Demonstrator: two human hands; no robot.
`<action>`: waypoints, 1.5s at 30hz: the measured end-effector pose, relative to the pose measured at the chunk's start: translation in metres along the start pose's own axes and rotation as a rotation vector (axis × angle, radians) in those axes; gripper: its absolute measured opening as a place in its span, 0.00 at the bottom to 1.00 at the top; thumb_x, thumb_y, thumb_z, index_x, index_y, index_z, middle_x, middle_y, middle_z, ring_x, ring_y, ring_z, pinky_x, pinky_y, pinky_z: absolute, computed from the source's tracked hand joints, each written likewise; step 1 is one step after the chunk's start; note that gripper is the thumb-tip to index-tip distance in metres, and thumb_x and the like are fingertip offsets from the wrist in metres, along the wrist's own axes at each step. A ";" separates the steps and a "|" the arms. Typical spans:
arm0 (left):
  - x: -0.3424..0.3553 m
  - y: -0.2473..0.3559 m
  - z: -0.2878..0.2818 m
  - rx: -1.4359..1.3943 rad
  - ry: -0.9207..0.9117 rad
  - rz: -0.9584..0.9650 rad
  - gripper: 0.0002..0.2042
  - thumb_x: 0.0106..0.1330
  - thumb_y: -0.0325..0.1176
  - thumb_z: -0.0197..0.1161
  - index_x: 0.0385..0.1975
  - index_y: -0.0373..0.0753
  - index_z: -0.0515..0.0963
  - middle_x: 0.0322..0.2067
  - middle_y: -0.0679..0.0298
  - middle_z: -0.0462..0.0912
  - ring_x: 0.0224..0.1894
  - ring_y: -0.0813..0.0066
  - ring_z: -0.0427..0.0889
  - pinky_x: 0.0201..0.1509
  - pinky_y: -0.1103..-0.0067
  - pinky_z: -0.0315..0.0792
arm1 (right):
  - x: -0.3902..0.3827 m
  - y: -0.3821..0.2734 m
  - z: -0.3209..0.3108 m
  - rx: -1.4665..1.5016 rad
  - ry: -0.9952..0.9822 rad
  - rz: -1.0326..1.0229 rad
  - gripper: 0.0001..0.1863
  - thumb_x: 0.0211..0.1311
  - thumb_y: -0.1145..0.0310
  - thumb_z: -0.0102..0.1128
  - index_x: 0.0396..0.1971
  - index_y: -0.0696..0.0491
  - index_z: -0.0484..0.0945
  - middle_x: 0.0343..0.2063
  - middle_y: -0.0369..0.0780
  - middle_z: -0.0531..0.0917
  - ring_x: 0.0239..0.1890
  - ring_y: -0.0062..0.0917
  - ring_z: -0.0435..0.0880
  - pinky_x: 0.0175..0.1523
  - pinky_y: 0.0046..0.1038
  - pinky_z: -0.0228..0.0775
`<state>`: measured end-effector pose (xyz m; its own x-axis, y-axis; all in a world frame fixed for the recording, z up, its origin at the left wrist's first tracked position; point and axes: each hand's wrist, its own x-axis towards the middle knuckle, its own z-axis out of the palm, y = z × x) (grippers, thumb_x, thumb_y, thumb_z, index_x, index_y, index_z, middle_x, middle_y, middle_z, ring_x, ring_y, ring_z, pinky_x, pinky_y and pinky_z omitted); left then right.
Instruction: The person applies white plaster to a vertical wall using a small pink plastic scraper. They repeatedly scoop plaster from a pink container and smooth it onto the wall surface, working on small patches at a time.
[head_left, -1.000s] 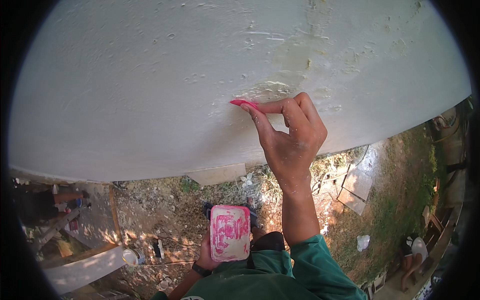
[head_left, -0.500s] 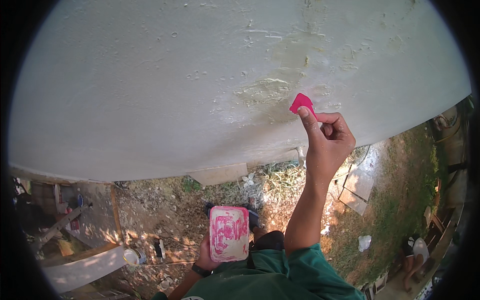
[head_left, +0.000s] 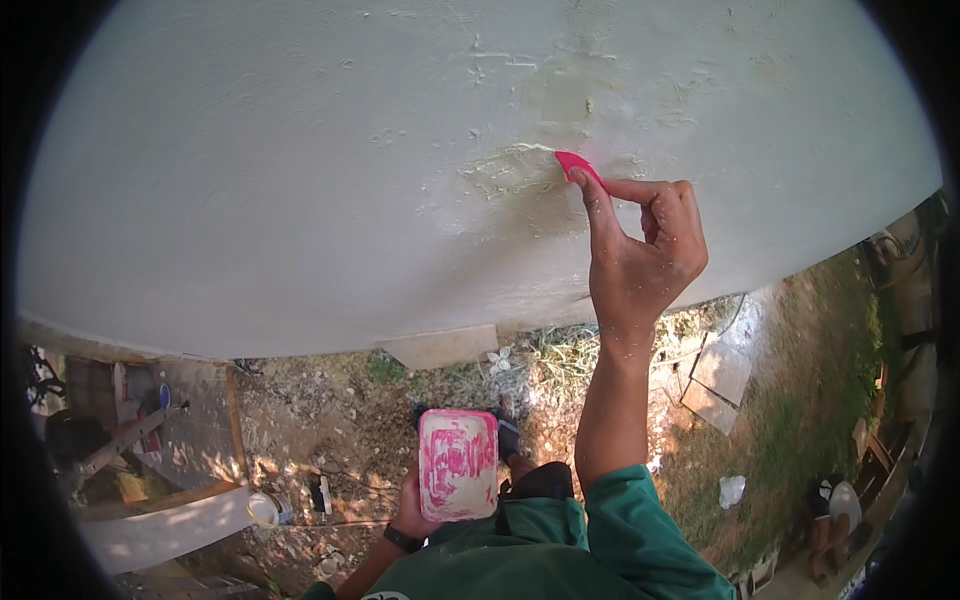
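Between the thumb and fingers of my right hand point(head_left: 650, 235) is a small pink plastic scraper point(head_left: 578, 166). Its edge meets the pale wall point(head_left: 300, 180) beside a rough, yellowish patch point(head_left: 510, 172) with ridges and flakes. White specks dot the back of that hand. Low in front of my body, my left hand point(head_left: 411, 508) grips the side of a pink rectangular tray point(head_left: 458, 466), whose face is smeared with whitish paste. Most of the left fingers are hidden under the tray.
Rubble and soil point(head_left: 330, 420) cover the ground below the wall, with grass to the right. Flat boards point(head_left: 720, 368) lie right of my arm. A bucket point(head_left: 268, 509) stands at lower left by a long pale panel point(head_left: 170, 530). Another person point(head_left: 832, 515) is low at the far right.
My right hand has moved up and left along the wall with the scraper, which now shows more edge-on. The left hand and tray have stayed nearly in place.
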<state>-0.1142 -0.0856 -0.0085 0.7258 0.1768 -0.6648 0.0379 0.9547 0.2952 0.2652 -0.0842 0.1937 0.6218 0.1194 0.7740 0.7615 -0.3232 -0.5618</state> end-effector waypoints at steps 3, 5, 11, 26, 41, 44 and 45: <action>-0.002 -0.004 0.000 -0.014 0.058 0.004 0.31 0.80 0.56 0.42 0.70 0.37 0.68 0.65 0.49 0.77 0.65 0.51 0.79 0.70 0.50 0.72 | -0.004 -0.002 -0.005 0.095 -0.090 0.137 0.11 0.50 0.74 0.84 0.26 0.57 0.86 0.24 0.28 0.70 0.26 0.13 0.58 0.29 0.21 0.49; -0.002 -0.006 -0.001 0.287 0.033 0.105 0.31 0.80 0.56 0.40 0.70 0.38 0.69 0.65 0.50 0.77 0.66 0.52 0.77 0.71 0.49 0.71 | -0.010 -0.008 0.001 0.187 -0.189 0.139 0.11 0.50 0.73 0.84 0.26 0.57 0.86 0.23 0.28 0.69 0.25 0.14 0.59 0.29 0.21 0.49; 0.006 -0.007 0.003 -0.191 -0.024 -0.029 0.32 0.80 0.57 0.41 0.72 0.38 0.66 0.67 0.50 0.75 0.66 0.49 0.77 0.71 0.49 0.70 | -0.010 -0.021 0.049 0.187 -0.136 -0.004 0.11 0.51 0.70 0.84 0.25 0.55 0.86 0.20 0.28 0.70 0.23 0.14 0.59 0.28 0.22 0.49; -0.002 0.002 -0.006 -0.117 0.101 0.013 0.34 0.78 0.59 0.44 0.73 0.40 0.65 0.69 0.51 0.72 0.68 0.48 0.74 0.73 0.48 0.67 | -0.020 -0.007 0.090 0.402 -0.202 0.311 0.12 0.54 0.69 0.84 0.24 0.57 0.86 0.20 0.25 0.62 0.23 0.11 0.54 0.28 0.21 0.43; -0.013 0.003 -0.010 -0.146 0.175 0.150 0.35 0.76 0.61 0.45 0.73 0.42 0.65 0.70 0.53 0.71 0.70 0.48 0.72 0.74 0.46 0.64 | -0.007 0.022 0.081 0.471 -0.177 0.394 0.13 0.55 0.66 0.83 0.24 0.56 0.85 0.20 0.25 0.67 0.23 0.12 0.57 0.28 0.21 0.47; -0.017 0.005 -0.012 -0.155 0.193 0.174 0.35 0.75 0.61 0.45 0.73 0.42 0.65 0.70 0.54 0.71 0.70 0.48 0.72 0.74 0.46 0.64 | 0.002 0.024 0.105 0.356 -0.105 0.230 0.14 0.56 0.66 0.83 0.25 0.58 0.85 0.19 0.23 0.61 0.24 0.11 0.54 0.29 0.20 0.46; -0.018 0.005 -0.012 -0.154 0.198 0.180 0.35 0.75 0.61 0.45 0.73 0.42 0.65 0.70 0.54 0.71 0.70 0.48 0.72 0.74 0.46 0.64 | 0.002 0.030 0.104 0.340 -0.026 0.375 0.14 0.56 0.65 0.83 0.25 0.57 0.85 0.20 0.24 0.63 0.24 0.12 0.55 0.29 0.21 0.47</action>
<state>-0.1357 -0.0814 -0.0035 0.5626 0.3753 -0.7366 -0.1945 0.9261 0.3233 0.3085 0.0036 0.1478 0.8649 0.0782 0.4958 0.4988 -0.0247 -0.8663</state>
